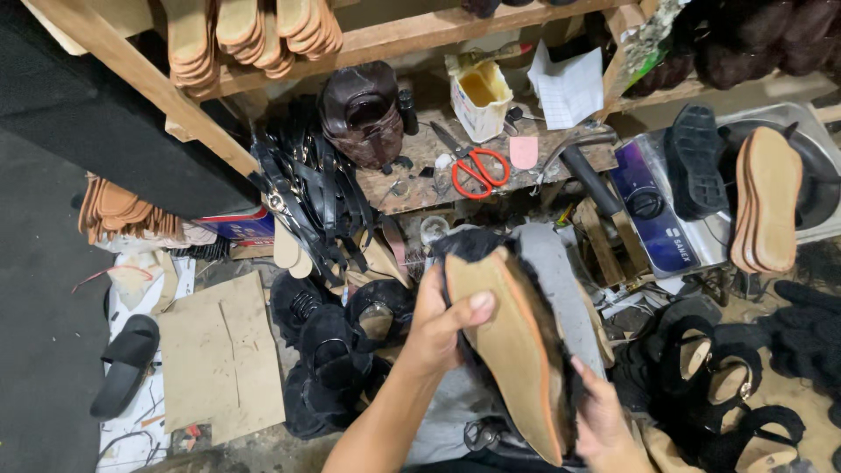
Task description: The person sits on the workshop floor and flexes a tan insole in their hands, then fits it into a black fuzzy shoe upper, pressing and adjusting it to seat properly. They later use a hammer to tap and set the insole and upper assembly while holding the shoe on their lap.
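We see a tan shoe sole [508, 350] with an orange edge and black furry material around its rim, turned bottom side up in the middle of the view, above a grey lap. The left hand [442, 324] grasps its upper end, with the thumb pressed flat on the tan surface. The right hand [604, 425] grips the lower side. Behind, on the cluttered tabletop [412, 188], lie red-handled scissors [477, 171]. Black sandals [337, 350] are piled at the left on the floor.
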A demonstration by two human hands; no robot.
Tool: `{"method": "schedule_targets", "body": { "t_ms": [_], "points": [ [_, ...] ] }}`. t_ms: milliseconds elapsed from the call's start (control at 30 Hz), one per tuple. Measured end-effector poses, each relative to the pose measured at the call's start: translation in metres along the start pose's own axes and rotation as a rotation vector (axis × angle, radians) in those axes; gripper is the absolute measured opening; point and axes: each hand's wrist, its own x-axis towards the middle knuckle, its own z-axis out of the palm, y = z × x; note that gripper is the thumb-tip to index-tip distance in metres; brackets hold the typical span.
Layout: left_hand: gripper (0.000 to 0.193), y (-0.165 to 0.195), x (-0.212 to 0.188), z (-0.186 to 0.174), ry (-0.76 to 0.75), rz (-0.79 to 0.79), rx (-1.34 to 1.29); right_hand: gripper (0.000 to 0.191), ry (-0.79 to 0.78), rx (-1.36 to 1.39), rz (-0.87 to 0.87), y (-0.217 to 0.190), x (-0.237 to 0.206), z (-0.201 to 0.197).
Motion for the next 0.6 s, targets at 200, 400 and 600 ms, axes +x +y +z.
{"method": "schedule_targets", "body": {
  "t_ms": [200,400,600],
  "points": [
    [0.072,0.012,0.004,0.037,0.160,0.257,0.394,0.054,0.116,0.290,-0.026,0.002,-0.019,0.005],
    [0.070,0.001,-0.024,0.043,-0.004,0.111,0.323,0.058,-0.060,-0.274,-0.646,-0.041,-0.046,0.081],
    [0.068,-0.023,0.006,0.015,0.106,0.154,0.174,0.063,-0.229,-0.889,-0.917,-0.046,-0.057,0.146]
  ]
}}
